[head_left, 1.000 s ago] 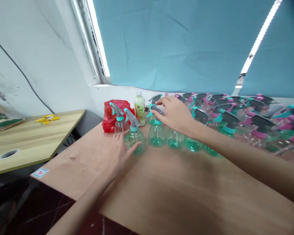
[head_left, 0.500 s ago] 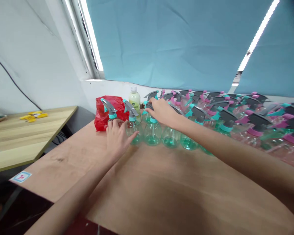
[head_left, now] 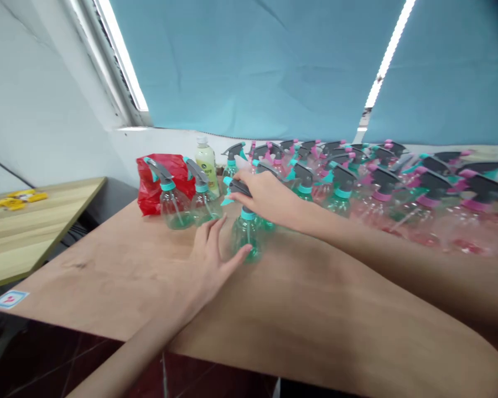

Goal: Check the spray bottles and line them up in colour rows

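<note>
My right hand [head_left: 268, 194] is closed around the grey-and-turquoise spray head of a clear green spray bottle [head_left: 247, 235], which stands in front of the row. My left hand [head_left: 211, 260] is open, thumb and fingers apart, just left of this bottle. Its thumb tip overlaps the lower body; I cannot tell if it touches. Two similar green bottles stand farther left, one spray bottle [head_left: 175, 204] by the red plastic bag and another spray bottle [head_left: 203, 202] beside it. My right hand and forearm hide part of the bottles behind.
Several spray bottles with pink or turquoise collars [head_left: 384, 193] crowd the right and back of the wooden table [head_left: 149, 276]. Behind on the left are a red plastic bag [head_left: 147, 190] and a white-capped bottle [head_left: 206, 163]. A side table [head_left: 37, 232] holds yellow items [head_left: 19, 200].
My right hand has brought a green spray bottle forward from the row. My left hand has left the leftmost bottles and moved over to this one. The view has shifted right.
</note>
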Tool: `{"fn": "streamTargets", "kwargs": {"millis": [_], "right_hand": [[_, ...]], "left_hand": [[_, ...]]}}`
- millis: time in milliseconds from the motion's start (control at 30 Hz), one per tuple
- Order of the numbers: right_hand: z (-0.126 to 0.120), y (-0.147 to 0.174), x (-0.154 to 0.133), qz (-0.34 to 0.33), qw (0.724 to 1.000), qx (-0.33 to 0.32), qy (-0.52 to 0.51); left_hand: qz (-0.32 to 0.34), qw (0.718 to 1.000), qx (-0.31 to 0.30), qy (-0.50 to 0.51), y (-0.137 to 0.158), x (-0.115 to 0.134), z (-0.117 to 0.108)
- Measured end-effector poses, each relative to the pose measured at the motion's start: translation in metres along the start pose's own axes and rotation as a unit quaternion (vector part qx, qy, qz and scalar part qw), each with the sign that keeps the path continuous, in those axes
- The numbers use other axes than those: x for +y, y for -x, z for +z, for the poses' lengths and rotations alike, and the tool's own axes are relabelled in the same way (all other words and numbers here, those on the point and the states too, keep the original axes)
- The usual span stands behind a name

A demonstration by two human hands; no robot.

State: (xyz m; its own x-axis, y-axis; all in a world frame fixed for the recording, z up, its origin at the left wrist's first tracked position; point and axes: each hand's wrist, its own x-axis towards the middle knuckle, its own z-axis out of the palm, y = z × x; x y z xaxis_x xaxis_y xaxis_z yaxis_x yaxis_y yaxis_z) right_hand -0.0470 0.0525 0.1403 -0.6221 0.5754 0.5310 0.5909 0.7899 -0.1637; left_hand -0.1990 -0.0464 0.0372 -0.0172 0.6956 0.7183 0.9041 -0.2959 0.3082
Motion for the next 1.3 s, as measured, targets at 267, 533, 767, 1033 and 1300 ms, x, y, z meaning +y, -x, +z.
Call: {"fn": "streamTargets", "kwargs": {"millis": [267, 533, 767, 1033, 1300], "right_hand": [[-0.044, 0.069, 0.005, -0.005, 1.000, -0.020, -0.017], [-0.078, 0.141, 0.056, 0.079, 0.967, 0.004, -0.242], [-0.069, 0.200, 0.110, 0.142, 0.913, 0.035, -0.381], [-0.075, 0.187, 0.130, 0.129, 0.901, 0.068, -0.410], [-0.067, 0.177, 0.147, 0.085, 0.884, 0.079, -0.453]], "left_hand": [[-0.020, 0.990, -0.110, 0.089, 0.015, 0.068, 0.035], [-0.026, 0.966, -0.173, 0.192, 0.018, 0.124, 0.069], [-0.023, 0.943, -0.212, 0.255, 0.009, 0.162, 0.104], [-0.005, 0.930, -0.242, 0.278, -0.004, 0.193, 0.136], [0.007, 0.930, -0.252, 0.268, -0.016, 0.184, 0.151]]}}
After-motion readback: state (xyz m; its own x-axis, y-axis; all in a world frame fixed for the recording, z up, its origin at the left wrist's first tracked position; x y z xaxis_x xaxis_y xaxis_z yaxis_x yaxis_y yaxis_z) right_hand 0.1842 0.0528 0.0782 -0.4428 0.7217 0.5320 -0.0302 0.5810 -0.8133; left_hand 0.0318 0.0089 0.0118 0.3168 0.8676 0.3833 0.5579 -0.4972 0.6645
